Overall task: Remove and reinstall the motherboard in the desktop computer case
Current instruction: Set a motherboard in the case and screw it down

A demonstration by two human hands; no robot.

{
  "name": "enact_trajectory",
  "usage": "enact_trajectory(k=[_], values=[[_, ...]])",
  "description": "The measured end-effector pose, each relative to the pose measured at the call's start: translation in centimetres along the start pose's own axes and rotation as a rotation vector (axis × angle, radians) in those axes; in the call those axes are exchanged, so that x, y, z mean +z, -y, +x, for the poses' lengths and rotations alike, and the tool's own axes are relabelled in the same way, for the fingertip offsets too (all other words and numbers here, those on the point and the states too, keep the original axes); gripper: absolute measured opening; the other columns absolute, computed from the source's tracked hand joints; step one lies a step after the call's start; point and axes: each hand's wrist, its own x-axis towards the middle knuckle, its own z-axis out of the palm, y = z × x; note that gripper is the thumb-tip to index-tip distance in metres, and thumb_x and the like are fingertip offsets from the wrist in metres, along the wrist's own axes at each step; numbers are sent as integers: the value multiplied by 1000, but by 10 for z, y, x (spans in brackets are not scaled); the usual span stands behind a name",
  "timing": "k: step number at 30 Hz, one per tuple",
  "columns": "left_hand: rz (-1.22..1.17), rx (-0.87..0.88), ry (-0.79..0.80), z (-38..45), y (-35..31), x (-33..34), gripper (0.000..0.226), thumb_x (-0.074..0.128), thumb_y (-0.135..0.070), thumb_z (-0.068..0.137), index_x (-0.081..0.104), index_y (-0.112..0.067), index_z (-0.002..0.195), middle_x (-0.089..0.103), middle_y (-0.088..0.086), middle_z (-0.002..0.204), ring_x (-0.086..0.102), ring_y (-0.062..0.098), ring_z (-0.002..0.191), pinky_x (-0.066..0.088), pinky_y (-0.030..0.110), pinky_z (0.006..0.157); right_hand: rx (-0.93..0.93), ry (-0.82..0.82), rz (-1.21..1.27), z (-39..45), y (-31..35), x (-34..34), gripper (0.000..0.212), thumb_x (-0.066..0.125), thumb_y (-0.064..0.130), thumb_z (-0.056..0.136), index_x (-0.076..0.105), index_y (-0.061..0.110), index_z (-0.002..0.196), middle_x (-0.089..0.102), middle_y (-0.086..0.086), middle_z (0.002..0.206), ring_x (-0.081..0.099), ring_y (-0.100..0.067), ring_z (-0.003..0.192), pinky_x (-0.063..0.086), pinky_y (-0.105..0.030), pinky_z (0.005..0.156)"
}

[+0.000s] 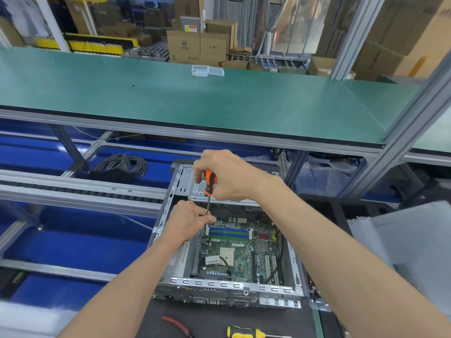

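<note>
1. I see the board (234, 250) lying flat inside the case (290, 262). It is green with blue slots. It sits just below my left fingers.
2. My right hand (227, 174) wraps its fingers around the orange handle of the driver (210, 182). The driver stands almost straight up.
3. My left hand (189, 219) pinches the thin metal shaft low down, with finger and thumb pressed together on it. The tip is hidden behind those fingers, at the far left corner of the board.
4. I think I am working on a screw there. I cannot tell if I am taking it out or putting it back.
5. So I cannot say how far along the job is. The board is in the case now, and at least this corner is not finished.
6. Room to move: a metal cage (195, 189) sits just behind my right fingers. The case's left wall is right beside my left hand. Both are close, so I must keep the driver straight.
7. Above the board the way is open for lifting.
8. Near me, pliers (175, 324) and a yellow driver (246, 334) lie on the black mat (280, 320), well away from my fingers.
</note>
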Motion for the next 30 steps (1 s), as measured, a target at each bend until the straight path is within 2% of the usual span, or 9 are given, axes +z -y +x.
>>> enact_trajectory(k=[3,7,9,12,15,19,21,27,30], values=[[12,-8,0,1,-2,1,11,84,-37,77,82,-26,77,64,-16,49,54,2,46,40,22,55,132,-86,-253,2,0,6,35,58,52,94,59,18,102,38,2,77,46,-27,77,38,-39,64],[22,-25,36,1,0,0,10,83,-36,78,81,-26,75,74,-9,67,61,3,55,50,27,60,50,-57,-217,7,3,7,9,62,17,88,62,13,97,50,-2,82,54,-28,83,40,-36,64],[21,-32,43,2,1,0,11,83,-36,77,80,-28,72,75,-7,72,67,11,67,54,31,65,3,12,-94,4,0,3,21,64,6,80,64,18,98,60,0,95,55,-19,85,43,-32,67],[15,-34,43,3,1,1,11,83,-39,76,79,-31,71,73,-9,66,55,1,50,44,25,55,28,-11,-11,-1,-1,0,23,69,21,81,58,21,101,56,0,95,56,-22,85,45,-36,67],[24,-49,41,4,-1,3,14,83,-41,77,81,-28,75,69,-11,59,45,0,39,36,20,49,191,-81,-270,2,0,5,39,55,55,94,45,18,90,36,1,74,43,-27,72,33,-38,63],[88,-45,43,2,-2,1,17,81,-44,78,82,-27,79,75,-7,74,54,3,51,50,28,60,107,-22,-214,8,2,5,9,60,19,91,53,13,92,49,-3,84,51,-30,83,40,-37,63],[113,-34,47,1,-2,1,20,81,-47,77,82,-27,78,76,-8,75,62,10,61,53,30,64,39,43,-99,5,0,0,17,65,8,82,61,18,95,57,0,98,54,-21,87,44,-34,69],[137,-21,56,4,-3,2,18,80,-49,77,81,-31,83,64,-21,53,44,2,45,44,25,58,210,-79,-272,0,-1,4,40,57,54,94,40,18,90,33,1,75,41,-27,73,34,-39,65],[165,-10,56,3,-3,1,19,79,-49,78,82,-31,83,75,-13,73,48,2,49,46,26,59,152,-64,-246,5,3,5,18,60,25,95,53,9,90,40,-3,77,50,-31,80,39,-37,58]])
